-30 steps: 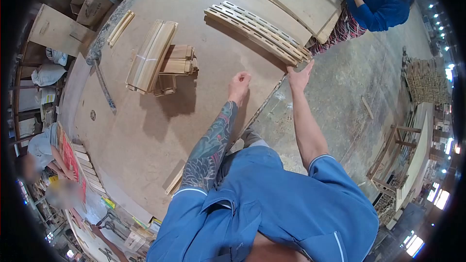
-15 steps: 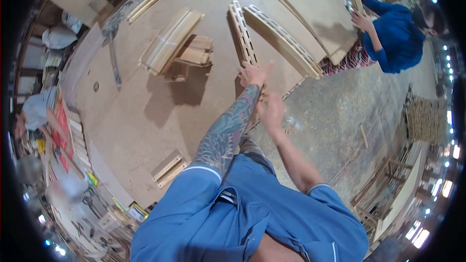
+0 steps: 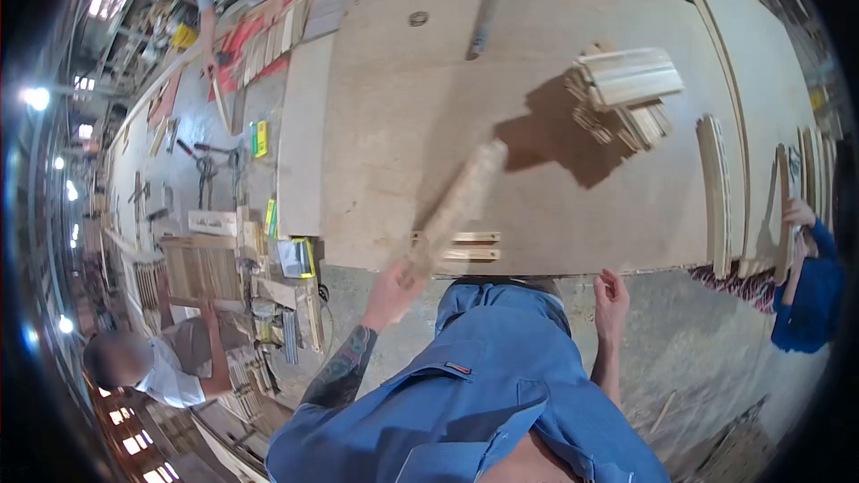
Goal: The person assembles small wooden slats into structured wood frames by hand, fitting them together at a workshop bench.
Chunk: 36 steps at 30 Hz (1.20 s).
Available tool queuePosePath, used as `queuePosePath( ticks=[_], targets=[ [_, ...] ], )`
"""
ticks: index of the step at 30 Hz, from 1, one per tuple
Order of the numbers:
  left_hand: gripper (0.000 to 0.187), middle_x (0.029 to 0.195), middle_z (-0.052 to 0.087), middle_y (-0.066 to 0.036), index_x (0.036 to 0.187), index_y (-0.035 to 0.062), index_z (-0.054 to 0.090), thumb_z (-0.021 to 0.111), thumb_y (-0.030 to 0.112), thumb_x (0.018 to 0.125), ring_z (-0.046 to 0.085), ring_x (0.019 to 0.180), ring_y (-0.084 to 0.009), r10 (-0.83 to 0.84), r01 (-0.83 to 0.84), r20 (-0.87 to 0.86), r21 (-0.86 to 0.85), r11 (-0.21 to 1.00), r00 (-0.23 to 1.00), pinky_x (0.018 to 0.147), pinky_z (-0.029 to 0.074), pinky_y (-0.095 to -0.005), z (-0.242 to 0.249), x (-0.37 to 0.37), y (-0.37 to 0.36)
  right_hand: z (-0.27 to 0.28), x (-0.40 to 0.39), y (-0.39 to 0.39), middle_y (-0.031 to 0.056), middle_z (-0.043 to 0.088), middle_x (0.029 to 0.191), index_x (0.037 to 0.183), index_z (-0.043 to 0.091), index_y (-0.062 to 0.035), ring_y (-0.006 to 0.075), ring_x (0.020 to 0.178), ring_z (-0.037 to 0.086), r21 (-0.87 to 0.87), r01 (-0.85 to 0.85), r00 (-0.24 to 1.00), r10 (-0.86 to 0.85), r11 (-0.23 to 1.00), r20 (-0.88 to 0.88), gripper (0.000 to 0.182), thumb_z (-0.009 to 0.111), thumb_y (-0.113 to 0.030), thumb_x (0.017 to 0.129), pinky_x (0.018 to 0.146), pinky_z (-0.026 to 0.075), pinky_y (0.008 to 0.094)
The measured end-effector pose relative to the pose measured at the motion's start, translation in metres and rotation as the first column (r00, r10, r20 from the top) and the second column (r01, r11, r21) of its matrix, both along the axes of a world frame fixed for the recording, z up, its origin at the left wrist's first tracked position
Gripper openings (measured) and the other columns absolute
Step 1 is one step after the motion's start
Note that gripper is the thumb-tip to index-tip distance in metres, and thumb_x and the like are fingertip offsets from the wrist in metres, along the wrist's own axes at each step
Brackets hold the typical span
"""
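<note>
since my left hand (image 3: pixel 392 295) is closed round its near end, the blurred wooden piece (image 3: pixel 470 183) slants out ahead of that hand over the surface (image 3: pixel 385 125); my half-curled right hand (image 3: pixel 611 301) looks empty

This is a woodworking workshop. A broad, plain wooden tabletop (image 3: pixel 385 125) fills the middle, with a stack of cut wood pieces (image 3: pixel 631 80) and a hammer (image 3: pixel 486 13) lying on it. To the left, a second work surface (image 3: pixel 179 161) carries clamps (image 3: pixel 206 170) and small wooden parts, and a wooden panel (image 3: pixel 204 270) lies nearer. The worn grey floor (image 3: pixel 653 376) looks like bare concrete. Other people work around the room, at the far left, near left and right, beside wood pieces. Bright lights (image 3: pixel 36 98) shine along the left side.
</note>
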<state>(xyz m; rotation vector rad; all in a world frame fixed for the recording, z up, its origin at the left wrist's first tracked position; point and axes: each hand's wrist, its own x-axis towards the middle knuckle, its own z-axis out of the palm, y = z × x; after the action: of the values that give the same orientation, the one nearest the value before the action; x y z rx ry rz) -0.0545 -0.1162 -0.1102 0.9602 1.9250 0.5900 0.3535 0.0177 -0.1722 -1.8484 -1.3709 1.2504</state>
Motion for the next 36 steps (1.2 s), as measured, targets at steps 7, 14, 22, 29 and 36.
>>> queuePosePath(
  ticks=[7, 14, 22, 29, 36],
  targets=[
    [0.046, 0.103, 0.07, -0.017, 0.117, 0.0038, 0.064, 0.07, 0.034, 0.083, 0.068, 0.097, -0.0286, 0.344, -0.282, -0.228, 0.265, 0.922, 0.911, 0.081, 0.052, -0.0412, -0.092, -0.168, 0.117, 0.046, -0.139, 0.004, 0.0107, 0.071, 0.099, 0.12, 0.065, -0.0032, 0.0151, 0.083, 0.066, 0.075, -0.366, 0.929, 0.368, 0.928, -0.025, 0.034, 0.07, -0.016, 0.09, 0.079, 0.053, 0.0309],
    [0.034, 0.098, 0.07, -0.017, 0.117, 0.0084, 0.066, 0.066, 0.031, 0.092, 0.066, 0.087, -0.0402, 0.448, -0.234, -0.561, 0.414, 0.88, 0.696, 0.079, 0.054, -0.0432, -0.045, -0.241, 0.075, 0.055, -0.139, -0.003, 0.0131, 0.071, 0.1, 0.121, 0.065, -0.0032, 0.022, 0.086, 0.069, 0.096, -0.434, 0.899, 0.425, 0.896, 0.103, 0.038, 0.072, -0.016, 0.086, 0.084, 0.054, 0.0361],
    [0.021, 0.099, 0.063, -0.006, 0.102, 0.0133, 0.07, 0.073, 0.018, 0.081, 0.061, 0.094, -0.027, -0.375, 0.486, -0.365, 0.285, 0.826, 0.852, 0.077, 0.052, -0.0392, -0.023, -0.101, 0.023, 0.057, -0.18, 0.038, 0.0142, 0.046, 0.147, 0.145, 0.046, -0.0172, 0.0362, 0.134, 0.042, 0.192, -0.803, 0.572, 0.638, 0.564, 0.515, 0.086, 0.085, -0.023, 0.068, 0.113, 0.036, 0.0456],
    [0.039, 0.1, 0.057, -0.008, 0.113, 0.0141, 0.069, 0.075, 0.013, 0.074, 0.057, 0.099, -0.0301, -0.469, 0.589, -0.45, 0.169, 0.791, 0.76, 0.084, 0.049, -0.043, -0.073, -0.074, 0.02, -0.007, -0.153, 0.049, -0.0017, 0.07, 0.089, 0.093, 0.071, -0.0196, 0.0211, 0.088, 0.065, 0.235, -0.846, 0.531, 0.707, 0.479, 0.468, 0.018, 0.073, -0.03, 0.078, 0.089, 0.046, 0.0419],
    [0.062, 0.12, 0.06, -0.018, 0.136, 0.0063, 0.056, 0.077, 0.022, 0.08, 0.054, 0.115, -0.0383, -0.276, 0.424, -0.454, 0.265, 0.866, 0.847, 0.099, 0.044, -0.0459, -0.031, -0.034, 0.09, 0.013, -0.139, 0.089, 0.0074, 0.07, 0.105, 0.117, 0.069, -0.0148, 0.0226, 0.1, 0.064, -0.002, -0.741, 0.664, 0.734, 0.671, 0.143, 0.038, 0.075, -0.033, 0.084, 0.091, 0.049, 0.0372]
  ],
)
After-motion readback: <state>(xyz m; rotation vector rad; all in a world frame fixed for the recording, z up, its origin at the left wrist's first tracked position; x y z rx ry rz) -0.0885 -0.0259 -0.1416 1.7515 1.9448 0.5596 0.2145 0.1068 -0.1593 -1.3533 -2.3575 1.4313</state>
